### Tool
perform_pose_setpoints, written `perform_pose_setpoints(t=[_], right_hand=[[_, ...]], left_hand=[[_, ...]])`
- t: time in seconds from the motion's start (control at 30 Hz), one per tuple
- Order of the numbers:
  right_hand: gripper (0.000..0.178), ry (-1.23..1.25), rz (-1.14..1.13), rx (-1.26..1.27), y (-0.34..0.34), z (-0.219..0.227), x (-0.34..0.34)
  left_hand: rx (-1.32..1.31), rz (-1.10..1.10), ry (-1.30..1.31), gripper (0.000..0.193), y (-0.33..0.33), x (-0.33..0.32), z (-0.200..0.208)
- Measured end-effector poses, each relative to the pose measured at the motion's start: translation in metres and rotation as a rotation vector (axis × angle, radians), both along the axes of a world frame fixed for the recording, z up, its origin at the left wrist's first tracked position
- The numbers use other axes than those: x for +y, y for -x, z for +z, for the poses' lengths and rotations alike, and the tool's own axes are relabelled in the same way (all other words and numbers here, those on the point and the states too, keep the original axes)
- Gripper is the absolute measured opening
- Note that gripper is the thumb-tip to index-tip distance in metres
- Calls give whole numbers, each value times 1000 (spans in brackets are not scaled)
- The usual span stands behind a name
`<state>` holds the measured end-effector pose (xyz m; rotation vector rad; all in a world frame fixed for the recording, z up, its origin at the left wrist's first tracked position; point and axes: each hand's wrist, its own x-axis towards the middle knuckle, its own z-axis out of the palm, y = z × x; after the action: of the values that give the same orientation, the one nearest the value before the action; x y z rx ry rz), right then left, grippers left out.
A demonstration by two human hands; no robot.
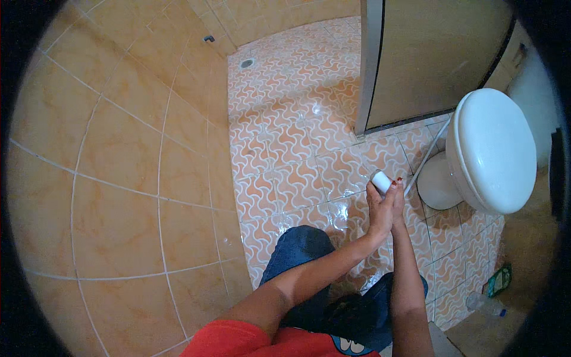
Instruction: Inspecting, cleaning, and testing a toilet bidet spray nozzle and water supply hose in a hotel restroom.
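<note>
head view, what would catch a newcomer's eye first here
First, the two hands meeting mid-frame: the left hand and right hand press together around a small white cylindrical object, held over the patterned floor tiles. Next, the white toilet with its lid shut, at the right. Then the large glossy tan wall tiles filling the left side.

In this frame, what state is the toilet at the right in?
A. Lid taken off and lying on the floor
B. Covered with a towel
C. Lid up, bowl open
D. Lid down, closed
D: the white toilet shows its smooth lid lying flat over the bowl, beyond the person's two hands, left hand and right hand, clasped around a small white object.
</note>
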<state>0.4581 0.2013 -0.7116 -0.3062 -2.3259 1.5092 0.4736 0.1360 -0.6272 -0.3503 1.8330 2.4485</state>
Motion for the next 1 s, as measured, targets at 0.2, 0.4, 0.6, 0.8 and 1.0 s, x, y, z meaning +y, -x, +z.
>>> perform_pose_setpoints(t=[0.2, 0.4, 0.6, 0.8, 1.0], right_hand=[[51, 497, 95, -153, -2, 38, -6], [49, 10, -38, 22, -4, 58, -15], [46, -66, -71, 159, -1, 43, -16], [35, 121, -134, 108, -1, 11, -9], [33, 523, -135, 68, -2, 29, -16]], left_hand=[[-182, -17, -354, 31, 5, -2, 9], [-200, -108, -301, 30, 11, -4, 1], [-154, -87, -282, 30, 10, -3, 6], [-80, -65, -146, 31, 6, -2, 12], [-66, -59, -109, 30, 6, -4, 2]])
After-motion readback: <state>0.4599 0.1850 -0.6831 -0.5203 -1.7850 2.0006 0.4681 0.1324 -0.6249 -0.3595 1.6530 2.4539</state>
